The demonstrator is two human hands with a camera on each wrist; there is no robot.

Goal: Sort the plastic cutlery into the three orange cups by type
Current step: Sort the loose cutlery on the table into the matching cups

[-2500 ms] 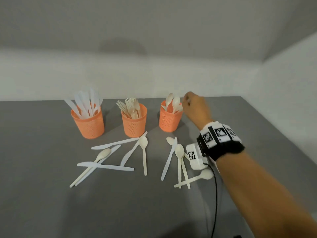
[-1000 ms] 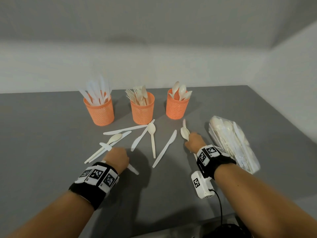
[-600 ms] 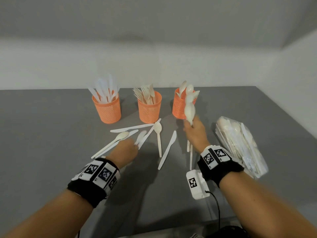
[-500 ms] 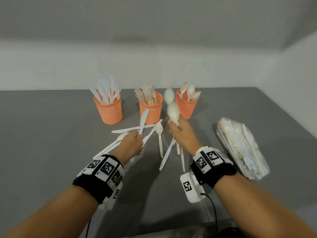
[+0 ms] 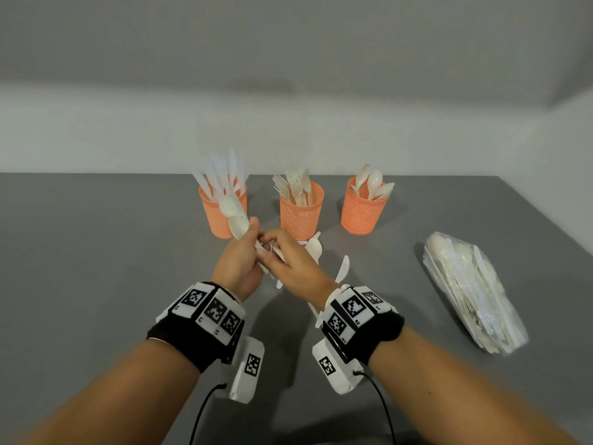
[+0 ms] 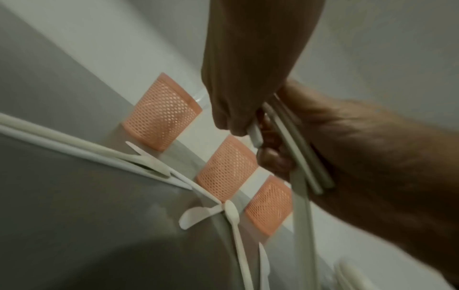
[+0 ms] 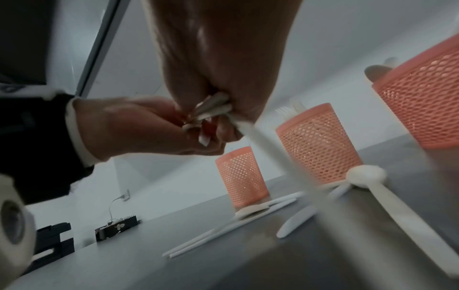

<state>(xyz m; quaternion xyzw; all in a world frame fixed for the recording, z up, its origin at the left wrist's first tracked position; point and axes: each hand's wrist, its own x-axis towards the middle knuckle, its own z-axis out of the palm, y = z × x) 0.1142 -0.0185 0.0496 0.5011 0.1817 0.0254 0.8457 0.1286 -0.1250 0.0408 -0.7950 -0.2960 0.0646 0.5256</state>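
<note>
Grey table carries three orange cups in a row toward its far edge, and above the middle both hands meet: the left hand has its fingers curled round a bunch of spoons, bowls tipped toward the knife cup, while the right hand pinches the handles at the bottom. Head view alone shows a plastic bag of cutlery near the right edge. Wrist views alone show the handles poking out below the curled fingers, plus loose knives and spoons lying on the table in front of the cups.
</note>
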